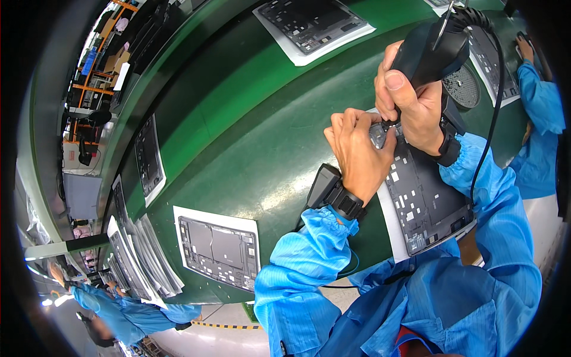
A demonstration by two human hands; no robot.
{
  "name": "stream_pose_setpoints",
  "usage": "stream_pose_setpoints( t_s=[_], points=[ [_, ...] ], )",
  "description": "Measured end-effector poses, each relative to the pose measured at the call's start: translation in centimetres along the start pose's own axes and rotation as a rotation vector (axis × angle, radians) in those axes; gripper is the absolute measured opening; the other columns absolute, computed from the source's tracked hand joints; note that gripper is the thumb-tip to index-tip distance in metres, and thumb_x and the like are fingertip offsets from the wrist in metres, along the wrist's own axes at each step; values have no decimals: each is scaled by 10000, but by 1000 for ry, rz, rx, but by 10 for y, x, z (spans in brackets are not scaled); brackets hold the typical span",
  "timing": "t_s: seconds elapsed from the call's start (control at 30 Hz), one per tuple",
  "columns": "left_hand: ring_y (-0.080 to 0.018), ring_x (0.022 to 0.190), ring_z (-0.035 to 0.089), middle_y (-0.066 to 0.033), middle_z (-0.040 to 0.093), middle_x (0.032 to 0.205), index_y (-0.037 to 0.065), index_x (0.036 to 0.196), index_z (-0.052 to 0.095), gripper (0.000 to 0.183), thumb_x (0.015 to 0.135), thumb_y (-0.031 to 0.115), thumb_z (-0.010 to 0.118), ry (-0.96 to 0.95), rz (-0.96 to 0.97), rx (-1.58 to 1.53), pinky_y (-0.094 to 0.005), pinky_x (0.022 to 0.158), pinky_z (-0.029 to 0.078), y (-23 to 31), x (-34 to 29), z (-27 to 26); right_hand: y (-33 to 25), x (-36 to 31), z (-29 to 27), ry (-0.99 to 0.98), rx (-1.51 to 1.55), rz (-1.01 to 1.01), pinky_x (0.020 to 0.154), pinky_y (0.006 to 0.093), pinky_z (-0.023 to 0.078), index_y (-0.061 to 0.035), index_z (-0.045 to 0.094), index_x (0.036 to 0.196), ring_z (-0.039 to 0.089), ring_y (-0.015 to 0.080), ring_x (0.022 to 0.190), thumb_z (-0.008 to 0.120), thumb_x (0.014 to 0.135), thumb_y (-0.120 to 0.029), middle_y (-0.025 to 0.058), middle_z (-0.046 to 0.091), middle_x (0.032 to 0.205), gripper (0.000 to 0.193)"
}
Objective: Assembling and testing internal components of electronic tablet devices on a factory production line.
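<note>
My right hand [419,113] is wrapped round a black electric screwdriver [429,56], whose cable rises from its top and hangs down past my right forearm. The driver points down at the far end of an open tablet housing [423,184], where its tip is hard to make out between my fingers. My left hand [361,152] lies at that same end. Its fingers are curled, and the thumb and forefinger close in beside the tip; what they pinch is hidden. Under the dark housing, with its small white patches, lies a white sheet [389,220].
Another tablet housing [220,247] lies on the green bench [279,137] to my left, with more along the far belt [208,101]. Stacked sheets and housings [140,256] stand far left. A round perforated dish [463,86] sits beyond my right wrist. Co-workers in blue sleeves [538,98] work nearby.
</note>
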State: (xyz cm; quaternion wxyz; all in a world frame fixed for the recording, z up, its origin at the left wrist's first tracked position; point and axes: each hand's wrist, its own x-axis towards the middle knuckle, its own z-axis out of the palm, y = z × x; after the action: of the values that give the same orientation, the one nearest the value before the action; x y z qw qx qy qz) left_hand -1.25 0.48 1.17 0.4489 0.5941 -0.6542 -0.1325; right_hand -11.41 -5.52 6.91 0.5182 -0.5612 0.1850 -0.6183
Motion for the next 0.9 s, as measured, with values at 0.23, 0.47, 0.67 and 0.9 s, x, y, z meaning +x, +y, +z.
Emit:
stream_pose_setpoints(
  t_s=[0.23, 0.47, 0.67, 0.9],
  points=[
    [-289, 965, 533, -64, 607, 959, 49, 924, 673, 318, 685, 141, 862, 37, 42, 37, -417, 837, 343, -3, 1, 3, 2, 0, 0, -11, -7, 29, 458, 236, 353, -44, 593, 840, 455, 45, 477, 700, 1006, -188, -34, 513, 585, 244],
    [-292, 1014, 515, -72, 595, 985, 59, 940, 717, 271, 716, 136, 848, -4, -15, 7, -417, 868, 343, 0, -1, 1, 6, -3, -9, -110, -127, 35, 450, 234, 367, -59, 473, 993, 418, 64, 483, 622, 1041, -260, 10, 491, 658, 255],
    [-287, 969, 524, -58, 603, 961, 48, 927, 687, 314, 686, 145, 863, 35, 19, 28, -419, 840, 340, -3, -1, 2, 2, -1, -3, -96, -84, 30, 446, 233, 361, -57, 473, 1003, 406, 62, 477, 629, 1038, -265, 8, 486, 653, 262],
    [-297, 1020, 518, -75, 598, 990, 55, 933, 713, 258, 722, 131, 841, -11, -19, 8, -422, 880, 344, 0, -1, -1, 4, -3, -3, -61, -57, 58, 459, 230, 364, -47, 518, 972, 415, 51, 482, 661, 1024, -226, -14, 491, 627, 235]
  ],
)
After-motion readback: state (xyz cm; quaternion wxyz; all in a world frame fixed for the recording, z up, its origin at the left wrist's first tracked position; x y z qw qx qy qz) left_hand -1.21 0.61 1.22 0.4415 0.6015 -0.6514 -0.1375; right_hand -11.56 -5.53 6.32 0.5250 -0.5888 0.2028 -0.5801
